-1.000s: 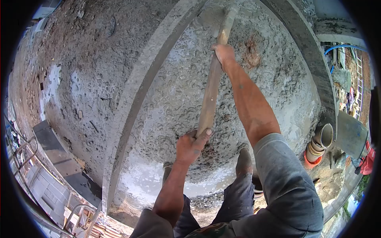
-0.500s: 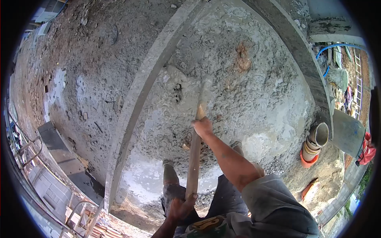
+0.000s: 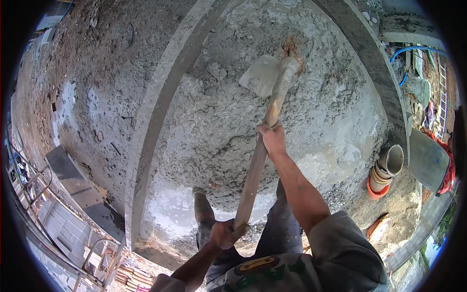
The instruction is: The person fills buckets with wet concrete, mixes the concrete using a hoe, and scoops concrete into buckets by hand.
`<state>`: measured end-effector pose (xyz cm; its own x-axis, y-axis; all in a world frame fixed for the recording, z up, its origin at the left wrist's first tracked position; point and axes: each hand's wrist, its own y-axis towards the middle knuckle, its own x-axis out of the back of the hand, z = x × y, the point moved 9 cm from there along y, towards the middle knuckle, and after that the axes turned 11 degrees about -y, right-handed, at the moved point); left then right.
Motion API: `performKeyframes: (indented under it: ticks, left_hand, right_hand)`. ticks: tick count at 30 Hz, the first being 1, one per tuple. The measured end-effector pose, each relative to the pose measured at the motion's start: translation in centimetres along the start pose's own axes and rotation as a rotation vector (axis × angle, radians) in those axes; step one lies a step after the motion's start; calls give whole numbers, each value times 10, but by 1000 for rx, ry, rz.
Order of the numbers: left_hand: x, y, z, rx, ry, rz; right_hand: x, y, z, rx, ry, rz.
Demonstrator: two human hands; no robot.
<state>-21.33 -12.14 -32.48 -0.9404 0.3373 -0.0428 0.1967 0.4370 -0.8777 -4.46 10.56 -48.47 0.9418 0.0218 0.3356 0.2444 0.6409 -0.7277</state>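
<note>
Both hands grip the wooden handle of a hoe [image 3: 254, 177], which slants from my waist up and away to the right. My left hand [image 3: 228, 234] is wrapped around the butt end near my legs. Farther up, my right hand [image 3: 272, 139] closes around the middle of the shaft. The broad hoe blade [image 3: 262, 76] is coated in grey mix and shows in full over the wet concrete [image 3: 316, 117]; whether it touches the surface I cannot tell. A reddish-brown patch [image 3: 291, 47] lies just beyond the hoe head.
Concrete edge beams [image 3: 163, 92] border the mix on the left and right. Stacked buckets [image 3: 390, 160] stand at the right, near a curved grey sheet [image 3: 427, 160]. Dark panels [image 3: 85, 192] and metal railings [image 3: 36, 187] are at the lower left. My boots stand in the mix.
The hoe head has come up out of the mix and moved forward and to the right. Both hands have shifted with the handle, which now leans more to the right.
</note>
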Motion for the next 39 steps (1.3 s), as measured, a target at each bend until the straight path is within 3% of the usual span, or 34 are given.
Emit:
performKeyframes:
  ticks: [2, 3, 4, 6, 9, 11, 12, 14, 15, 18, 20, 21, 22, 24, 26, 29, 31, 34, 37, 39]
  left_hand:
    - [3, 90, -16, -150, -225, -35]
    - [18, 121, -48, -167, -251, -74]
    - [32, 144, -84, -182, -287, -103]
    - [27, 158, -92, -173, -393, -136]
    - [17, 149, -62, -124, -574, -129]
    - [11, 96, -3, -1, -679, -80]
    - [25, 74, 9, 40, -549, -77]
    - [62, 31, 32, 65, -230, -75]
    - [71, 16, 41, 46, -51, -49]
    - [78, -49, 120, 206, 91, 31]
    - [103, -97, 155, 211, 339, 29]
    - [121, -112, 158, 184, 478, 41]
    - [129, -131, 167, 299, 592, 170]
    - [149, -158, 186, 242, 661, 219]
    - [170, -186, 176, 284, 490, 267]
    - [183, -201, 172, 250, 305, 345]
    - [181, -176, 194, 223, 446, 374]
    - [133, -119, 144, 37, 702, 404]
    - [58, -34, 74, -368, 752, 409]
    - [15, 24, 28, -633, 820, 332]
  right_hand:
    - [15, 73, 80, 226, -67, -118]
    - [13, 98, 114, 127, -137, -35]
    - [12, 125, 147, 212, -158, -69]
    - [-3, 157, 168, 64, -291, 22]
    - [-42, 141, 136, 127, -651, 17]
    - [-64, 109, 74, 28, -699, 26]
    - [-71, 102, 36, -4, -740, 13]
    - [-67, 33, 11, -160, -428, 50]
    - [-65, 38, -38, -199, -373, 26]
    - [-85, -69, -129, -416, -439, 11]
    - [-113, -138, -196, -565, -183, 2]
    - [-120, -173, -204, -577, -115, -29]
    - [-123, -203, -206, -579, -56, -70]
    - [-130, -244, -217, -572, -73, -88]
    - [-148, -269, -266, -608, 57, -165]
    - [-108, -323, -201, -504, 206, -338]
    - [-78, -324, -205, -499, 240, -366]
    - [2, -292, -184, -397, 409, -488]
    - [92, -230, -156, -176, 611, -575]
    - [141, -176, -148, -157, 770, -555]
